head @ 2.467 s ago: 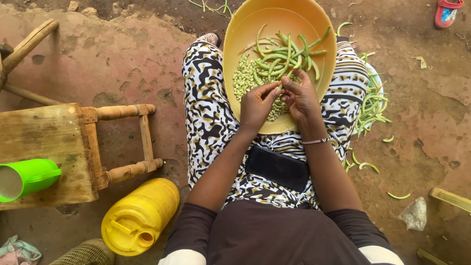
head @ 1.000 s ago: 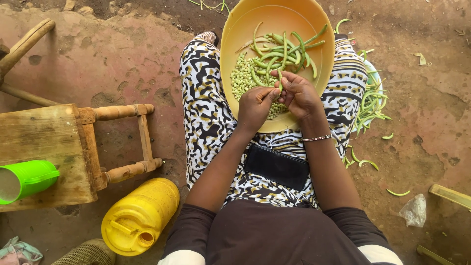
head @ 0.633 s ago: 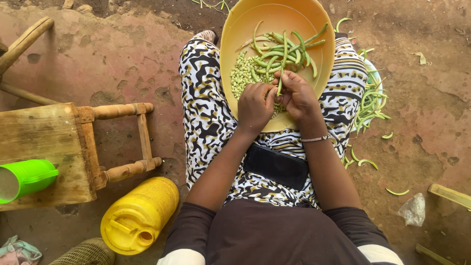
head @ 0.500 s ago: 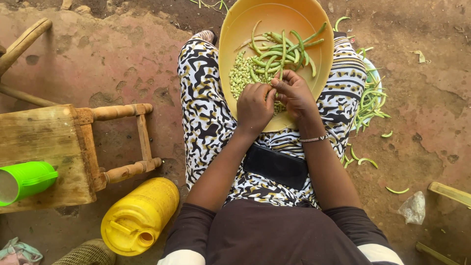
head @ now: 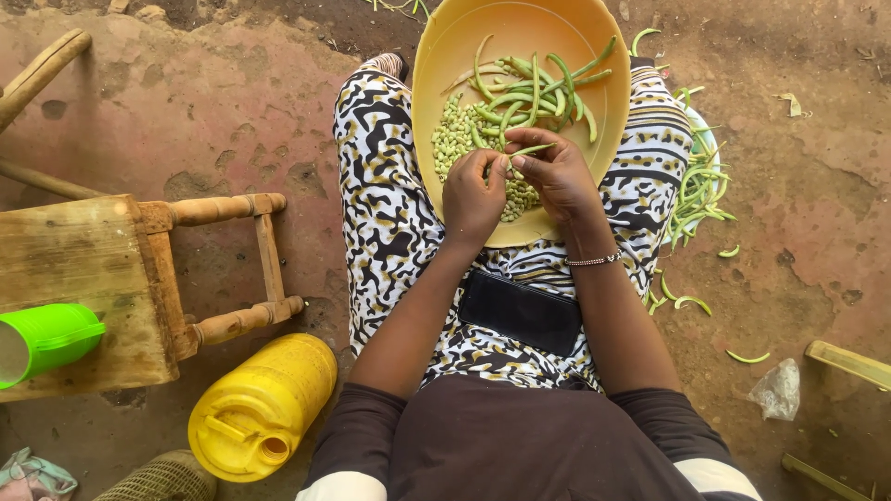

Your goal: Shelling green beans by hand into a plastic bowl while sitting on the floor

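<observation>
Item: green bean pod [head: 527, 149], pinched at both ends between left hand [head: 473, 193] and right hand [head: 555, 174], above the near rim of the yellow basin [head: 436, 56] on the lap. Risk: shelled beans [head: 457, 139] may spill to the floor if the basin tips.

At the left of the frame we note a wooden stool [head: 111, 288] with a bright green cup [head: 42, 341] lying on its seat at the left edge. A yellow jerrycan [head: 262, 406] lies on the earth floor [head: 186, 111] at lower left, just below the stool. A black phone [head: 520, 313] rests on the patterned skirt [head: 380, 186]. At lower right we record a crumpled clear plastic scrap [head: 775, 390].
</observation>
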